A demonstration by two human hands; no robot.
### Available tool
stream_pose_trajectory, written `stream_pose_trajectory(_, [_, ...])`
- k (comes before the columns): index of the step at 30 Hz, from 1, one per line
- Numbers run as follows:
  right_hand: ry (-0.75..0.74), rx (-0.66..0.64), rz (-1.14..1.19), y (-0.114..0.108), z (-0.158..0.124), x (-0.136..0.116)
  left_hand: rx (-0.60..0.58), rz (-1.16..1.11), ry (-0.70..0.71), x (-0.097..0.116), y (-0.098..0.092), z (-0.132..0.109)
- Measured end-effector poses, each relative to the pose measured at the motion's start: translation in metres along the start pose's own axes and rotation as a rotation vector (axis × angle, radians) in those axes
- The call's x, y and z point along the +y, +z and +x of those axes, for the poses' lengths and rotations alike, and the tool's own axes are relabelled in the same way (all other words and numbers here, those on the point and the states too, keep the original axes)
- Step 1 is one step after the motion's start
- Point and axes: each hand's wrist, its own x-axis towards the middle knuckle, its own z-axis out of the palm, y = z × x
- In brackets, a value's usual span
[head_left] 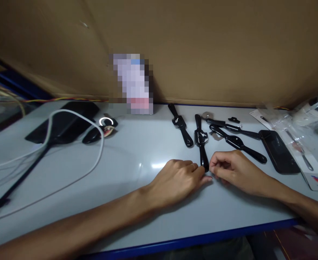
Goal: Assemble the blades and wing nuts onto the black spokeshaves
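Observation:
My left hand (pixel 182 178) lies on the grey table with its fingers curled under and its thumb stretched toward the right. It is close to the lower handle of a black spokeshave (pixel 204 157); touch cannot be made out. Just right of that handle end, my right hand (pixel 236 171) has thumb and fingers closed in a pinch, and what is in them, if anything, is hidden. A second spokeshave (pixel 185 135) lies to the left. To the right are two more, a nearer spokeshave (pixel 252 153) and a farther spokeshave (pixel 245 133). Beside them lie a metal blade (pixel 216 135) and a small black plate (pixel 234 119).
A dark phone (pixel 279 151) and plastic-wrapped packaging (pixel 305 159) lie at the right. On the left, a white cable (pixel 100 148) loops past a black flat-based object (pixel 64 124). A cardboard wall (pixel 215 54) stands behind the table, whose front edge (pixel 202 240) is blue.

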Motion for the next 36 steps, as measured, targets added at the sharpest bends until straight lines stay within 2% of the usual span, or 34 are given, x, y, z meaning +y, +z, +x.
stream_pose_trajectory(4, [0.090,-0.126,0.344,-0.0043,-0.0009,-0.0017,0.100,0.105,0.093,-0.0048,-0.0013,0.0015])
stream_pose_trajectory(9, [0.117,-0.173,0.470,-0.0047,-0.0011,-0.0036,0.137,0.105,0.129,-0.0063,-0.0022,0.0021])
stream_pose_trajectory(18, [0.154,-0.200,0.467,-0.0059,-0.0008,-0.0038,0.128,0.084,0.139,-0.0045,-0.0043,0.0013])
stream_pose_trajectory(26, [0.125,-0.237,0.420,-0.0039,-0.0019,0.0009,0.124,0.059,0.135,-0.0044,-0.0020,0.0011])
stream_pose_trajectory(36, [0.115,-0.212,0.362,-0.0021,0.0008,-0.0003,0.104,0.032,0.144,-0.0043,-0.0043,0.0016])
